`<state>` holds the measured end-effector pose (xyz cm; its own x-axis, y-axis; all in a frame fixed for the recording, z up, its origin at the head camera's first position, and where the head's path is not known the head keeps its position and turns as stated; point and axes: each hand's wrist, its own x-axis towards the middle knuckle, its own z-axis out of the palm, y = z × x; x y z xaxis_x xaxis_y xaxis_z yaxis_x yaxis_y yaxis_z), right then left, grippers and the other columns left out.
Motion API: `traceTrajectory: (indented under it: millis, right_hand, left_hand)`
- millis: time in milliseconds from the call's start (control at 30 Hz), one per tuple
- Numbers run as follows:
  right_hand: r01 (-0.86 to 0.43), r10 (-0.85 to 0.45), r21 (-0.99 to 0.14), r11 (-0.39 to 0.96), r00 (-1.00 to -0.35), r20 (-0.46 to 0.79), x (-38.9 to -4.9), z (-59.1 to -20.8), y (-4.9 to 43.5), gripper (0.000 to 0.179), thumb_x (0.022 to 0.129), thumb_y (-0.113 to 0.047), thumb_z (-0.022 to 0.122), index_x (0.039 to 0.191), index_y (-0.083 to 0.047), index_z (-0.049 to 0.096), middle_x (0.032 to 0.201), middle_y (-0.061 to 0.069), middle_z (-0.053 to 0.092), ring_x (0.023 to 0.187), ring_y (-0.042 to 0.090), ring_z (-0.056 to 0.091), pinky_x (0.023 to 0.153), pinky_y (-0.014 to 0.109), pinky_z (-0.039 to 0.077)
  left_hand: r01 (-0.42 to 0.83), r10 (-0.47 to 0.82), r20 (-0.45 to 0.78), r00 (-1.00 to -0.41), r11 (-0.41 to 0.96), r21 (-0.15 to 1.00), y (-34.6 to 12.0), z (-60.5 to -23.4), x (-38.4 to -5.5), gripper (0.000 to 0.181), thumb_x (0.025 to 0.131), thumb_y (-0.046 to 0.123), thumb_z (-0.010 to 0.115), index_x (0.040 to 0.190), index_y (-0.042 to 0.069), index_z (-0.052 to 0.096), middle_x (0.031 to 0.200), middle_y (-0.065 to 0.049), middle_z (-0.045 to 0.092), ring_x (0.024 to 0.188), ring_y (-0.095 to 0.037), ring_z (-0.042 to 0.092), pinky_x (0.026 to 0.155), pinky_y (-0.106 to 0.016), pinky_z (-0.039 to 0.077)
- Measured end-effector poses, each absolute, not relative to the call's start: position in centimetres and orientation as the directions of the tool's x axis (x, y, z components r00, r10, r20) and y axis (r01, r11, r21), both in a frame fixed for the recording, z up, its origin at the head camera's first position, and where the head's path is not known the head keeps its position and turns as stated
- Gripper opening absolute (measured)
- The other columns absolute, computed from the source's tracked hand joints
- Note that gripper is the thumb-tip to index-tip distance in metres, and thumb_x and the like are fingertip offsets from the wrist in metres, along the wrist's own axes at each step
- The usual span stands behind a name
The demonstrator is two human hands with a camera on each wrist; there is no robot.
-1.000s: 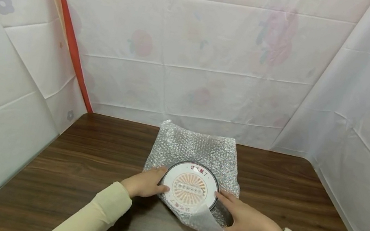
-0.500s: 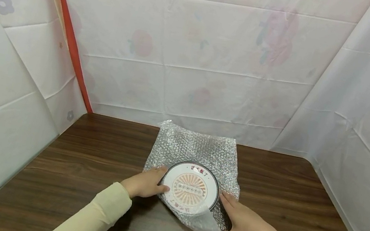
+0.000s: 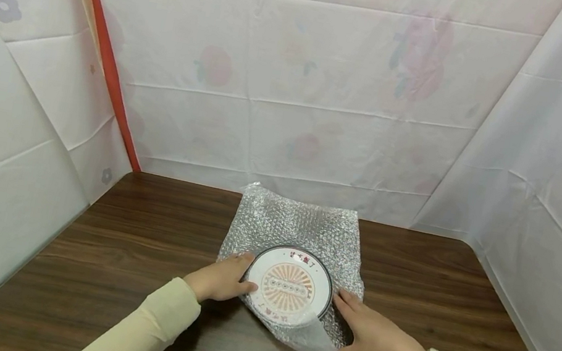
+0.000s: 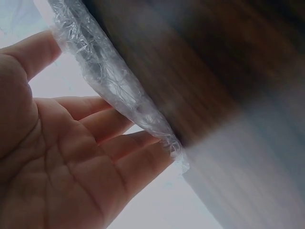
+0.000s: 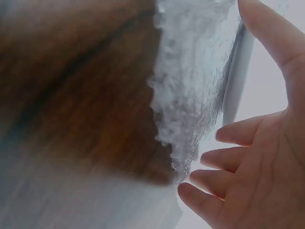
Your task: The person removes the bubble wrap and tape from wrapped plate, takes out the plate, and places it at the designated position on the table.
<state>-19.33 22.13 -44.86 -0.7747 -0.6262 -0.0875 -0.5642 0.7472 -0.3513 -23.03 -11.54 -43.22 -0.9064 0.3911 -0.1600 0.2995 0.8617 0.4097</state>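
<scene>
White plate [image 3: 289, 287] lies at my six o'clock, bubble wrap [image 3: 301, 223] beneath likely cushioning it; I see the left hand [image 3: 219, 277] at its nine, right hand [image 3: 378, 338] at three, both unclenched, seemingly steadying it.

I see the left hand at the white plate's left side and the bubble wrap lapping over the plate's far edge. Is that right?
Not quite: the bubble wrap laps over the near edge of the white plate, as the head view shows. The left hand is at the plate's left side.
</scene>
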Motion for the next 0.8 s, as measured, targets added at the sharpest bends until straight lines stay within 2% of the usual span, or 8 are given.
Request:
traceTrajectory:
  millis: [133,300,400,533,800]
  right_hand:
    - [-0.556,-0.615,-0.365,0.747,-0.786,-0.06,-20.0,-44.7,22.1,0.094,0.082,-0.037,0.076,0.152,0.003,0.027,0.159,0.026,0.022,0.143,0.043,0.033,0.104,0.056,0.043]
    - [-0.529,-0.586,-0.406,0.745,-0.81,-0.021,-20.8,-44.3,22.1,0.101,0.083,-0.057,0.07,0.154,0.0,0.026,0.161,0.023,0.021,0.144,0.044,0.03,0.108,0.058,0.039]
    - [-0.526,-0.574,-0.429,0.734,-0.819,0.022,-21.2,-44.2,22.1,0.104,0.082,-0.064,0.065,0.154,-0.001,0.026,0.161,0.023,0.02,0.145,0.044,0.028,0.11,0.059,0.036]
    - [-0.513,-0.559,-0.455,0.728,-0.828,0.04,-21.9,-44.3,22.1,0.103,0.083,-0.064,0.063,0.155,-0.001,0.023,0.161,0.023,0.019,0.144,0.045,0.028,0.11,0.06,0.036]
    - [-0.459,-0.545,-0.473,0.752,-0.836,-0.055,-22.9,-45.0,22.0,0.105,0.082,-0.061,0.068,0.155,-0.002,0.023,0.163,0.022,0.014,0.148,0.044,0.02,0.112,0.061,0.032]
  left_hand:
    - [0.301,0.393,-0.157,-0.906,0.86,0.413,-11.5,-43.2,-22.9,0.076,0.098,0.038,0.059,0.152,-0.004,0.026,0.159,-0.022,0.028,0.146,-0.045,0.024,0.12,-0.056,0.022]
    - [0.307,0.395,-0.146,-0.907,0.858,0.413,-11.6,-43.3,-23.0,0.076,0.097,0.038,0.059,0.152,-0.005,0.027,0.158,-0.023,0.029,0.146,-0.046,0.024,0.119,-0.057,0.023]
    - [0.309,0.393,-0.144,-0.908,0.861,0.404,-11.6,-43.4,-23.1,0.076,0.098,0.038,0.058,0.152,-0.004,0.027,0.158,-0.022,0.029,0.146,-0.046,0.024,0.119,-0.056,0.023]
    - [0.308,0.391,-0.141,-0.91,0.862,0.403,-11.6,-43.7,-23.2,0.076,0.098,0.039,0.058,0.152,-0.004,0.026,0.159,-0.021,0.028,0.147,-0.046,0.023,0.12,-0.056,0.022]
    - [0.313,0.398,-0.137,-0.907,0.856,0.411,-11.8,-43.9,-23.4,0.076,0.098,0.039,0.057,0.153,-0.003,0.025,0.159,-0.022,0.028,0.146,-0.046,0.023,0.12,-0.056,0.022]
